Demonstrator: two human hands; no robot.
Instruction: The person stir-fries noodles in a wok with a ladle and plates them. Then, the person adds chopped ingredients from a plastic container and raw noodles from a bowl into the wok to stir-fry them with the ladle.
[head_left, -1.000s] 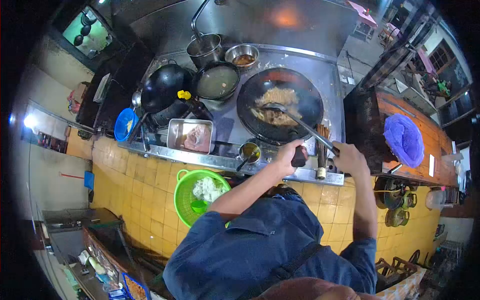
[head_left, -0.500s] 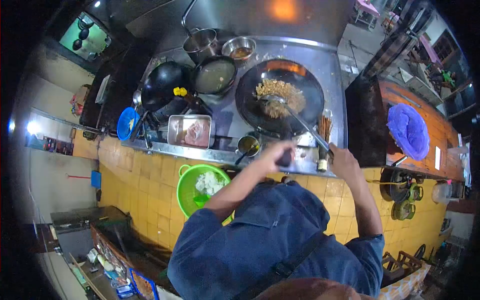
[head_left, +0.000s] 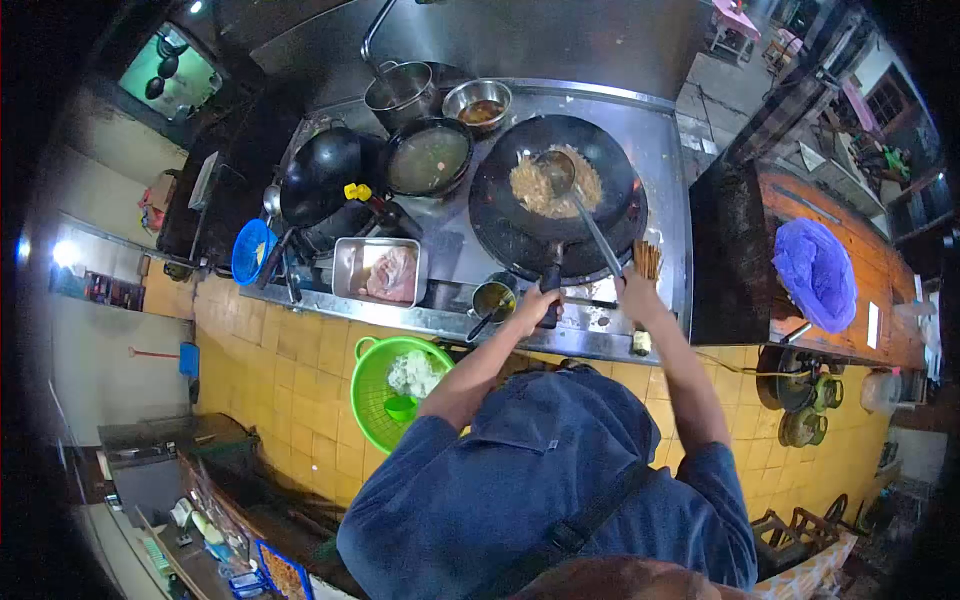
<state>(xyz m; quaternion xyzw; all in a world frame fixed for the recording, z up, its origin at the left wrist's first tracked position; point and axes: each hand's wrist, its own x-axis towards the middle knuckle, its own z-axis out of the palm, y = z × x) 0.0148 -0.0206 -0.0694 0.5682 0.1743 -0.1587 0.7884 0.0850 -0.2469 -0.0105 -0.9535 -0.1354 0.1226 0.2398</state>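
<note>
While the left hand (head_left: 541, 305) is closed round the black handle of a wok (head_left: 612, 165), the right hand (head_left: 638, 298) grasps the shaft of a long metal ladle (head_left: 598, 235), whose bowl rests among brown, crumbly food (head_left: 530, 190) in the middle of that wok. The wok is over a dark round cooker ring (head_left: 570, 262) toward the right of the metal surface (head_left: 452, 230), with the ring showing past its near edge. Just right of the ladle's shaft, a bundle of thin brown sticks (head_left: 649, 262) lies by the right hand. Left of the left hand, near the front edge, is a metal cup (head_left: 480, 300) with a dark-handled utensil in it, and further left a rectangular metal tray (head_left: 344, 275) holds pale pink meat (head_left: 393, 275). Beyond the tray are a dark bottle with a yellow top (head_left: 396, 218) and a dark pan of cloudy liquid (head_left: 430, 158); a tall metal pot (head_left: 402, 108) and a metal bowl (head_left: 504, 101) of brown liquid sit at the far side. Another black wok (head_left: 325, 170) and a blue basket (head_left: 243, 250) are at the left. Below the surface's near edge, a green colander (head_left: 368, 400) contains something white and a green scoop (head_left: 401, 408). Well apart at right, a purple bag (head_left: 815, 275) lies on a wooden surface (head_left: 785, 195).
</note>
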